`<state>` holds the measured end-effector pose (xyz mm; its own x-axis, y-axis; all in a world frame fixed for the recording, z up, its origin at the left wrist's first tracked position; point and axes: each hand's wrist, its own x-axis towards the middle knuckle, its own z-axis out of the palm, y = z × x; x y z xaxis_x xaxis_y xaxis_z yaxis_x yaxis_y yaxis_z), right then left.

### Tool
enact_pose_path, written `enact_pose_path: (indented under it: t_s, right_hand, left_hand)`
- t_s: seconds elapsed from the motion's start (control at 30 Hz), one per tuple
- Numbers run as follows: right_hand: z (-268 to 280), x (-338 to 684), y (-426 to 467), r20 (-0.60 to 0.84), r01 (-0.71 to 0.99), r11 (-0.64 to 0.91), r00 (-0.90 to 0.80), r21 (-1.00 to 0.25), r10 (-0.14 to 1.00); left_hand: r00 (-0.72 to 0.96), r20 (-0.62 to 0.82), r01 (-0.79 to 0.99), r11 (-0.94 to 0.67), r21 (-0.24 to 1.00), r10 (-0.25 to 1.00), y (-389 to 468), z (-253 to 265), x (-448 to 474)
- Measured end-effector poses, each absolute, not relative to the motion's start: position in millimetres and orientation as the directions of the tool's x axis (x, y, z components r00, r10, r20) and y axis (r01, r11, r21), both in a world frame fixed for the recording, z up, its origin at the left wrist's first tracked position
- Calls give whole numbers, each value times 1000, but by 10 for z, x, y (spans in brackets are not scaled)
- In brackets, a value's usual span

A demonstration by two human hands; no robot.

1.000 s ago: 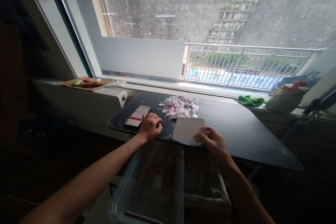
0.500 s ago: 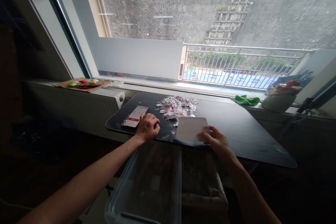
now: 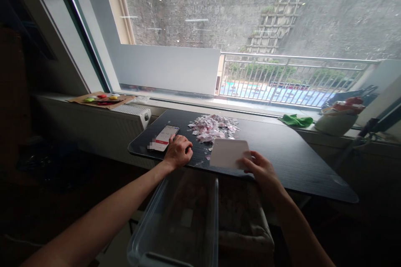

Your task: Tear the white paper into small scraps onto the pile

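Observation:
My right hand [image 3: 261,170] grips a thin white plastic card with rounded corners [image 3: 230,153] by its right edge. The card is held tilted over the front of the table, just before a heap of small torn paper-like scraps [image 3: 214,127]. A few loose scraps lie by the card's left edge. My left hand [image 3: 179,151] rests on the table with its fingers curled in, and nothing shows in it. Beside it lies a phone [image 3: 166,137] with a timer on its screen, its right edge partly covered by the hand.
Below the front edge of the dark table [image 3: 282,150] stand a clear plastic bin [image 3: 216,221] and, to its right, a lined box [image 3: 247,238]. A radiator [image 3: 131,112] adjoins the left. On the sill are a green cloth [image 3: 296,121] and a pale container [image 3: 336,121].
The whole view has shifted slightly, with things appearing a little further right. My right hand still holds the card, and my left hand stays by the phone.

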<state>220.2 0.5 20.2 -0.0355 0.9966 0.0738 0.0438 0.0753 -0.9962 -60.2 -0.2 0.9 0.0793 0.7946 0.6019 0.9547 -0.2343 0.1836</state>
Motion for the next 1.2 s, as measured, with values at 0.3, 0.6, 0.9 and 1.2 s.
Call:
enact_pose_path:
  t_s: [0.3, 0.6, 0.9, 1.2]
  right_hand:
    - [221, 2703, 191, 21, 100, 12, 90, -995, 996]
    - [260, 2875, 159, -10, 116, -18, 67, -993, 998]
    - [282, 2924, 118, -89, 147, -82, -48, -986, 995]
    - [213, 2655, 161, 13, 16, 13, -12, -1000, 1000]
  left_hand:
    - [87, 596, 955, -237, 177, 798, -9, 32, -606]
    - [89, 597, 954, -240, 178, 797, -11, 43, -614]
    - [87, 596, 956, -236, 177, 798, -6, 26, -621]
    - [83, 588, 954, -234, 186, 805, 0, 29, -610]
